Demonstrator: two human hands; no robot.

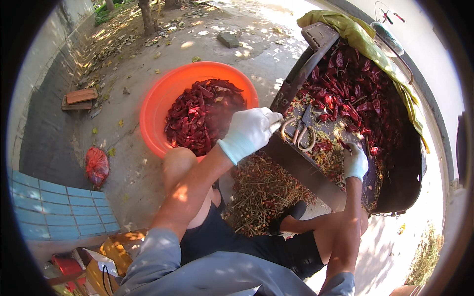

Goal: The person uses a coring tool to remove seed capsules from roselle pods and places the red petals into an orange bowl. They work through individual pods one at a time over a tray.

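Note:
My right hand [356, 161], in a white glove with a pale blue cuff, pinches a dried red chili [345, 145] over the floor of a dark metal cart bed [303, 162]. My left hand [253, 127], gloved alike, hovers between the cart's edge and an orange plastic basin [153, 111]. Its fingers are bent, and whether anything is in them is hidden. Dried red chili pods [202, 114] partly fill the basin. A larger heap of dried chilies [357, 88] fills the far part of the cart bed. Scissors [299, 134] with looped handles lie near its edge, among scattered yellow seeds.
Cut chili stems [264, 188] are piled on the ground between my legs. A yellow-green cloth [374, 48] drapes over the cart's far side. A tied red plastic bag [97, 166], bricks [81, 97] and a stone block [228, 39] lie on the concrete. Cardboard boxes [114, 251] stand at lower left.

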